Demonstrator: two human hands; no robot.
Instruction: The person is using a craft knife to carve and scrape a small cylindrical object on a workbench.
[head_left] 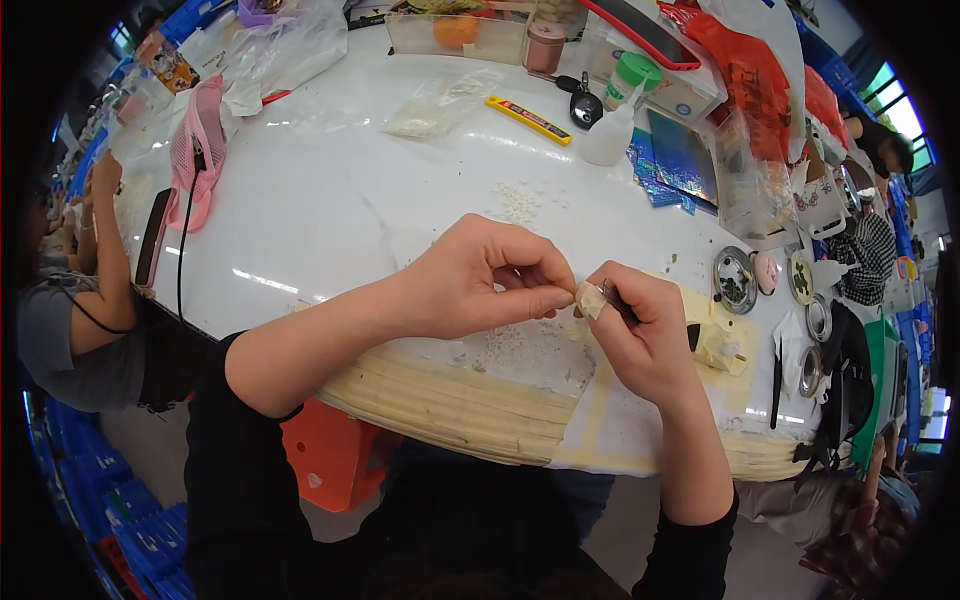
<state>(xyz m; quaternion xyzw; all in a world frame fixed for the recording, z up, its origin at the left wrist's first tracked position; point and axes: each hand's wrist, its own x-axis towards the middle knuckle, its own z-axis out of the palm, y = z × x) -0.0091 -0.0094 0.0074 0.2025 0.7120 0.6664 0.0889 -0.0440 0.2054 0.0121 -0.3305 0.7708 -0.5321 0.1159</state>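
My left hand (485,278) is closed in a pinch, thumb against forefinger, over the near part of the white table (330,215). Whatever its fingertips hold is too small to make out. Close beside it, my right hand (645,330) is closed around a dark, slim metal tool (620,300), mostly hidden by the fingers. Pale tape (592,300) wraps a digit of that hand. The fingertips of both hands meet or nearly meet. Small white bits (518,203) lie scattered beyond my hands, and more lie below them.
Pale tape covers the table's front edge (450,405). Right of my hands are a tape-wrapped block (720,347), round metal dishes (735,280) and a black stick (776,390). Farther back lie a yellow cutter (528,120), a white squeeze bottle (610,135) and keys (585,105). Other people sit at both sides.
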